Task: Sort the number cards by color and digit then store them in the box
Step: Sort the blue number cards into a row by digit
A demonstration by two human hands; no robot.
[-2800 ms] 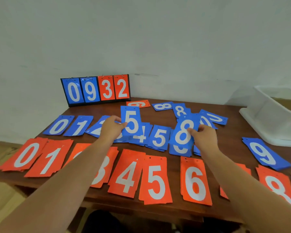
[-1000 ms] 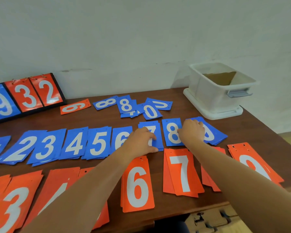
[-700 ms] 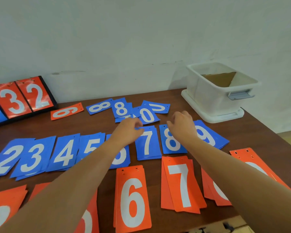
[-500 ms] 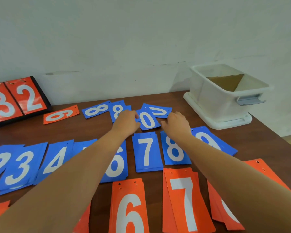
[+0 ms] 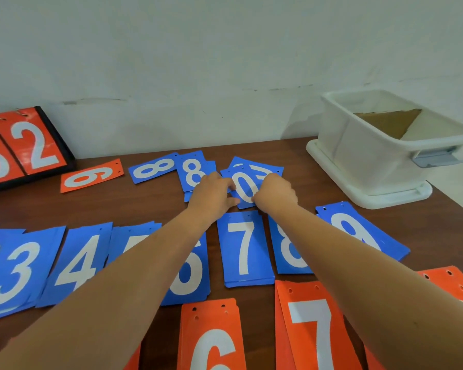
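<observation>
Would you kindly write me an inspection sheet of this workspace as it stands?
Surface: brown table, mostly under cards.
Job's things: blue row 3 to 9; orange piles 6, 7 nearer; blue 8s, 0 card and orange 6 loose behind; box at right, cardboard inside.
Clutter: scoreboard at left.
Hands: left hand and right hand grip the 0 card's edges.
Cables: nothing seen.
Surroundings: white wall.

Left hand and right hand reached 0 card.

A dark brown wooden table stands against a plain pale wall.
</observation>
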